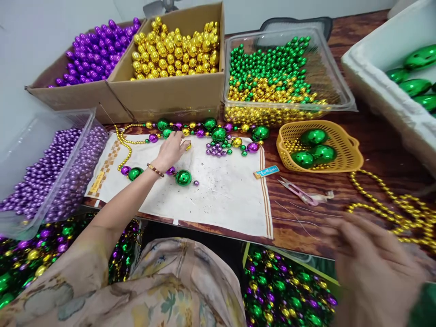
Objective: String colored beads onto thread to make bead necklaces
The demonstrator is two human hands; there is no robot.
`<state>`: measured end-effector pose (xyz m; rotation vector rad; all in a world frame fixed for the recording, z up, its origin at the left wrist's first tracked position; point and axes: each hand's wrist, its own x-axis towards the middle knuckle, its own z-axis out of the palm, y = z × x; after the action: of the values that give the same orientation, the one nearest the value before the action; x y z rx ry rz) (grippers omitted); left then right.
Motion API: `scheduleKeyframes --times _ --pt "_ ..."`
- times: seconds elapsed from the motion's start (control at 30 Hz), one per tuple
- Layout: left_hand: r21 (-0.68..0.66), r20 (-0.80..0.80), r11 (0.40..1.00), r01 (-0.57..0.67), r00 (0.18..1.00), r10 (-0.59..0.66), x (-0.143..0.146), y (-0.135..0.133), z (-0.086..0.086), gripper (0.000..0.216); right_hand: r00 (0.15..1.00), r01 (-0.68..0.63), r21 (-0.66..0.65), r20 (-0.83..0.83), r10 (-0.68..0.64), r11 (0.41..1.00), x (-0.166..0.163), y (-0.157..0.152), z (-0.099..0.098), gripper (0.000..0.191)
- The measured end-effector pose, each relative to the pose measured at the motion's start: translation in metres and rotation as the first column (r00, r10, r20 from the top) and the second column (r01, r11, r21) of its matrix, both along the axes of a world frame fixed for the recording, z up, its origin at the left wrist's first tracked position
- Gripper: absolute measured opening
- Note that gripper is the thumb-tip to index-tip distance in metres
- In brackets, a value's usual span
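Above the white cloth (231,195), my left hand (170,150) reaches in among strung beads, its fingers closed around a gold bead (188,146) that shows beside the thumb. Close to its wrist lie a large green bead (183,177) and a small purple bead (196,183). A strand of purple, gold and green beads (219,134) runs along the cloth's back edge. My right hand (371,259) is at the lower right, smeared by motion, with bent fingers pinched where a thin clear thread (299,220) ends. Its fingertips are partly blurred.
Cardboard boxes of purple beads (98,52) and gold beads (173,52) stand behind, beside a clear bin (289,107). A purple-bead bin (89,131) is left. Right are a yellow basket (354,156), pink-handled snips (299,193), gold bead strings (405,209) and a foam box (368,72).
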<state>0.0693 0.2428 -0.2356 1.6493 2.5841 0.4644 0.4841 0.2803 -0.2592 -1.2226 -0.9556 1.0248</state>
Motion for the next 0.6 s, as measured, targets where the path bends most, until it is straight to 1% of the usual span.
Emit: scheduleKeyframes --times 0.03,0.1,0.17,0.2,0.23,0.3,0.33,0.37,0.4,0.47,0.53,0.6 --pt "-0.03 0.011 0.999 -0.039 0.999 0.039 -0.006 0.007 -0.002 0.028 0.996 -0.079 -0.047 -0.031 0.078 0.996 -0.013 -0.008 -0.005 0.036" --pt "-0.099 0.045 0.993 -0.069 0.996 0.073 -0.013 0.017 -0.008 0.035 0.979 -0.2 -0.092 -0.059 0.195 0.975 -0.033 -0.024 -0.015 0.032" --pt "-0.148 0.086 0.987 -0.066 0.993 0.08 -0.015 0.022 -0.012 0.035 0.962 -0.271 -0.112 -0.039 0.269 0.956 -0.045 -0.037 -0.024 0.027" --pt "-0.148 0.114 0.987 -0.057 0.991 0.074 -0.014 0.022 -0.013 0.033 0.956 -0.294 -0.115 -0.017 0.294 0.949 -0.049 -0.041 -0.028 0.025" --pt "-0.121 0.149 0.992 -0.042 0.987 0.061 -0.013 0.021 -0.013 0.031 0.949 -0.313 -0.111 0.008 0.315 0.943 -0.052 -0.045 -0.031 0.024" --pt "0.014 0.267 1.0 0.016 0.963 -0.019 -0.006 0.015 -0.012 0.029 0.932 -0.353 -0.091 0.056 0.359 0.931 -0.056 -0.05 -0.035 0.024" --pt "0.113 0.345 0.992 0.061 0.934 -0.096 0.0 0.011 -0.01 0.032 0.92 -0.379 -0.079 0.072 0.385 0.922 -0.059 -0.052 -0.036 0.024" --pt "0.217 0.421 0.97 0.111 0.886 -0.196 0.007 0.006 -0.008 0.036 0.906 -0.41 -0.068 0.083 0.415 0.909 -0.062 -0.054 -0.037 0.023" --pt "0.313 0.486 0.937 0.157 0.821 -0.3 0.016 0.0 -0.006 0.041 0.89 -0.442 -0.058 0.091 0.446 0.895 -0.066 -0.056 -0.038 0.023" --pt "0.455 0.561 0.863 0.218 0.683 -0.468 0.036 -0.011 -0.003 0.049 0.858 -0.501 -0.043 0.107 0.503 0.864 -0.073 -0.06 -0.039 0.023" --pt "0.534 0.578 0.811 0.239 0.597 -0.556 0.058 -0.02 0.0 0.05 0.835 -0.536 -0.028 0.127 0.535 0.844 -0.079 -0.066 -0.04 0.022" --pt "0.583 0.57 0.777 0.237 0.563 -0.599 0.076 -0.025 0.002 0.046 0.823 -0.552 -0.021 0.144 0.549 0.833 -0.082 -0.071 -0.042 0.022"
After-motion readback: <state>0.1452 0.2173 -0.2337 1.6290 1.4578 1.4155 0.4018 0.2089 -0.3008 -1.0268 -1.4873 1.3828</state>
